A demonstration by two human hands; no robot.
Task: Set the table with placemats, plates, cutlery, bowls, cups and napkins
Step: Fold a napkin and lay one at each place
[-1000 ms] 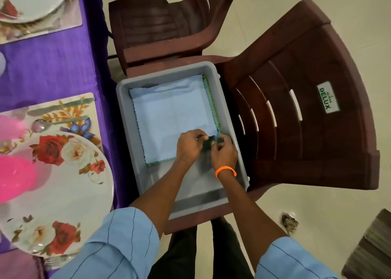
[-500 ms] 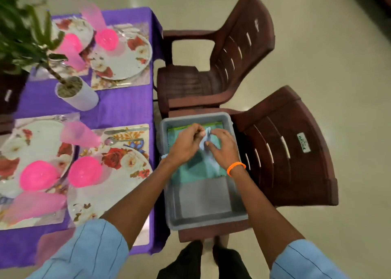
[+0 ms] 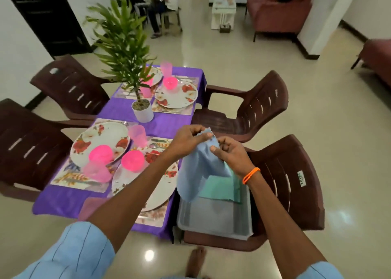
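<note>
While both hands, left hand (image 3: pixel 188 138) and right hand (image 3: pixel 229 153), pinch a light-blue napkin (image 3: pixel 194 172) above the grey tub (image 3: pixel 213 221), green napkins (image 3: pixel 220 188) remain inside; beyond, the desk (image 3: pixel 163 126) shows four settings, seemingly lacking only napkins.

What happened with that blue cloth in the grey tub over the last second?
Both hands, left hand and right hand, pinched the blue napkin by a corner and lifted it up out of the grey tub; it now hangs in the air between them. The green napkin under it is now uncovered and stayed in the tub, which remains on the chair.
</note>
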